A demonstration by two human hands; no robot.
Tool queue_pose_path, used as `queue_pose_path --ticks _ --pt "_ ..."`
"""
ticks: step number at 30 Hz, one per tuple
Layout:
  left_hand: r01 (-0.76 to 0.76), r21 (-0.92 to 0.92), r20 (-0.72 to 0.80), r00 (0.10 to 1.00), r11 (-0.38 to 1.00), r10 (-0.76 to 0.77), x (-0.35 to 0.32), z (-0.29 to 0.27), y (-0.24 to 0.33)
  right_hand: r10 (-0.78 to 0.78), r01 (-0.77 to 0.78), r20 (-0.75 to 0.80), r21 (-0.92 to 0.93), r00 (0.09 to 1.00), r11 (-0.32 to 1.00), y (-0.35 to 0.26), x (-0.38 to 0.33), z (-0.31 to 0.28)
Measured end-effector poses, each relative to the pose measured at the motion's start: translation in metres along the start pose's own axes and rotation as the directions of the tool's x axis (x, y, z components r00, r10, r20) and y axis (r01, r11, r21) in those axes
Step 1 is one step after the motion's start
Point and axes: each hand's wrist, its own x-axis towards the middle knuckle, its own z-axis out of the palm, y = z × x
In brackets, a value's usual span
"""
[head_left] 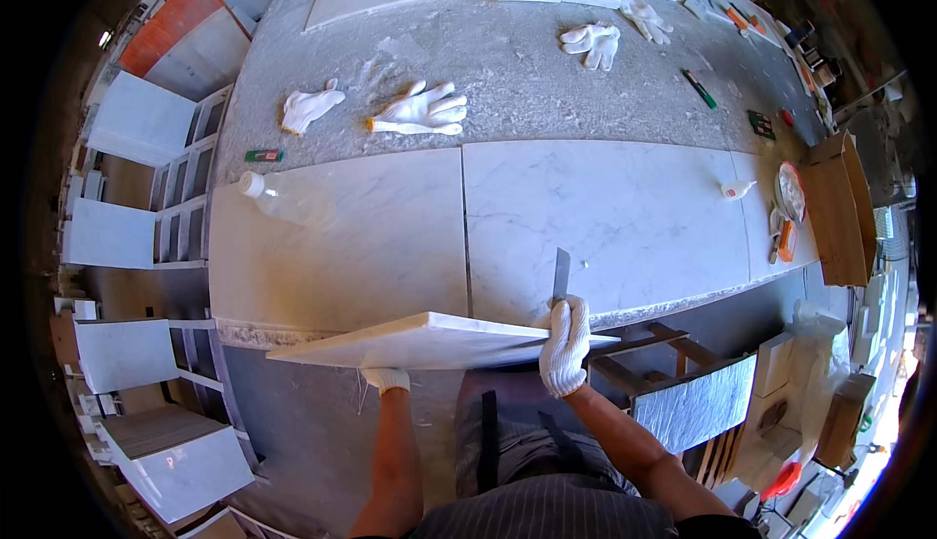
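A white marble slab [429, 342] is held tilted at the near edge of the table, seen almost edge-on. My left hand [387, 380], in a white knit glove, grips its near edge from below; those fingers are mostly hidden behind the slab. At the slab's right end is my right hand [565, 352], also gloved, closed round a flat metal scraper [561, 273] whose blade points up and away. The right hand also touches the slab's edge. Just beyond lie two larger marble slabs, a left one [371, 256] and a right one [605, 212], with a narrow gap between them.
A clear plastic bottle [293, 199] lies on the left slab. Several white gloves [422, 109] lie farther back. At the right are a small white bottle [738, 189], a bowl [790, 193] and a cardboard box [841, 209]. Racked slabs [112, 231] line the left side.
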Motion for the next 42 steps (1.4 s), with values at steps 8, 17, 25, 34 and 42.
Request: queue_pose_path --ticks 8,17,25,34,42 --pt "-0.08 0.114 -0.173 0.98 0.99 0.099 -0.073 0.049 0.024 0.089 -0.061 -0.127 0.21 0.988 0.976 -0.033 0.01 -0.049" --pt "-0.241 0.138 -0.003 0.97 0.961 0.244 -0.132 0.142 0.083 0.108 0.004 -0.283 0.368 0.953 0.93 -0.051 0.032 -0.087" --pt "-0.308 0.117 0.135 0.947 0.944 0.293 -0.163 0.169 0.085 0.212 0.006 -0.408 0.472 0.888 0.882 -0.06 0.041 -0.123" --pt "-0.34 0.139 0.149 0.936 0.93 0.32 -0.164 0.182 0.065 0.196 0.04 -0.387 0.524 0.901 0.851 -0.032 0.054 -0.144" --pt "-0.351 0.14 0.124 0.934 0.926 0.335 -0.153 0.183 0.052 0.147 0.067 -0.382 0.494 0.913 0.867 -0.027 0.067 -0.147"
